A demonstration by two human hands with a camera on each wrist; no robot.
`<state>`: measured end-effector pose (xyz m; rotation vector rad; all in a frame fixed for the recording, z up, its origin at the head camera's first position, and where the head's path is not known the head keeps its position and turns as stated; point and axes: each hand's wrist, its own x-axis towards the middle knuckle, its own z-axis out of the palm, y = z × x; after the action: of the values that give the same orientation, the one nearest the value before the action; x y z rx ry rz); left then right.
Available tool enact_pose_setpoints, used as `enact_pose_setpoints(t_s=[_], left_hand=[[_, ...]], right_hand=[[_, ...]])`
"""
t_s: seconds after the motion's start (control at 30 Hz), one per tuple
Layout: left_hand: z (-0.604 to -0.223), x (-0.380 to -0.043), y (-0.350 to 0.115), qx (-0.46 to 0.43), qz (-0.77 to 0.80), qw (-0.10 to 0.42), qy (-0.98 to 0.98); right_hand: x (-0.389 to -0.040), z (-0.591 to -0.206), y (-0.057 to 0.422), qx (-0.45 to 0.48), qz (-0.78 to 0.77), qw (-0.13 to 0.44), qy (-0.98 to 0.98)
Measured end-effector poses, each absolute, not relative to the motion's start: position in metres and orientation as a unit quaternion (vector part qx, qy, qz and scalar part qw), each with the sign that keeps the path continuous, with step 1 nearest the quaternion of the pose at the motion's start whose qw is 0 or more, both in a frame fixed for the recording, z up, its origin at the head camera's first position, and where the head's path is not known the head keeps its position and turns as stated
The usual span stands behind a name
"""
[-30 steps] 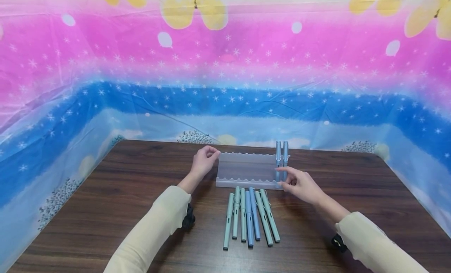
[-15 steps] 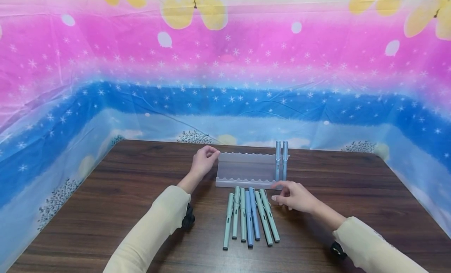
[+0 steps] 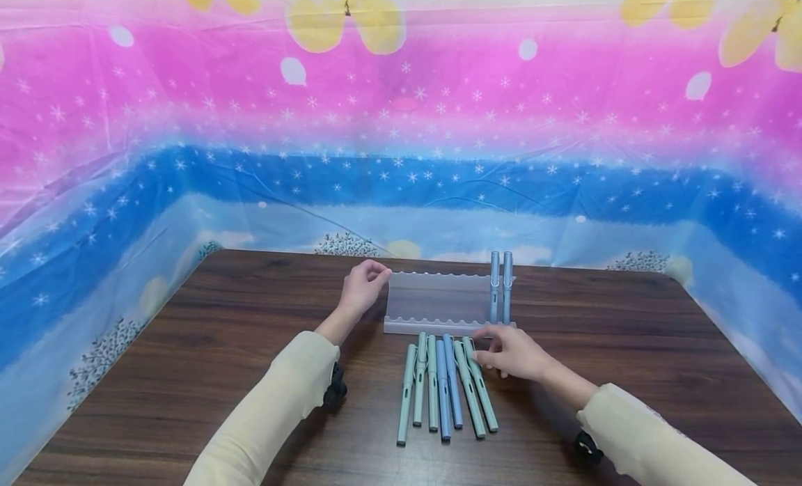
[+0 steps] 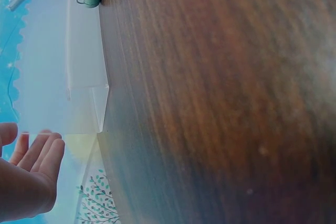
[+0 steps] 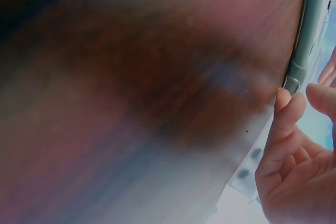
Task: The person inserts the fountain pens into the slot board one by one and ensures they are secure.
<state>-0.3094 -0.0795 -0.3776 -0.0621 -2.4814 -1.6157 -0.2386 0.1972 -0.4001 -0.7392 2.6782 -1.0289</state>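
A translucent pen rack (image 3: pixel 438 298) with scalloped edges stands on the table. My left hand (image 3: pixel 362 287) pinches its upper left corner; in the left wrist view the fingers (image 4: pixel 50 161) meet the rack's side edge. Two light blue pens (image 3: pixel 494 298) stand upright at the rack's right end. In front of it lie several capped pens, green ones on both sides of two blue pens (image 3: pixel 444 395). My right hand (image 3: pixel 514 350) is at the cap end of the rightmost green pen (image 3: pixel 482 395), thumb and index finger spread apart around it.
The brown wooden table (image 3: pixel 250 305) extends to both sides. Behind it hangs a pink and blue printed cloth (image 3: pixel 401 173). Black wrist cameras (image 3: pixel 335 385) sit under both cream sleeves (image 3: pixel 269 402).
My right hand has left the upright pens in the rack, coming down and left to the nearest lying green pen. The left hand has stayed at the rack's corner.
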Motion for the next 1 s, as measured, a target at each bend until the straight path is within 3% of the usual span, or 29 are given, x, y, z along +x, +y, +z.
enact_pose_setpoints(t_s=[1.0], left_hand=[[-0.379,-0.3116,-0.0797,-0.018,-0.543,0.09,-0.835]], right_hand=[[-0.2396,-0.3984,0.1974,-0.242,-0.318,0.102,0.911]])
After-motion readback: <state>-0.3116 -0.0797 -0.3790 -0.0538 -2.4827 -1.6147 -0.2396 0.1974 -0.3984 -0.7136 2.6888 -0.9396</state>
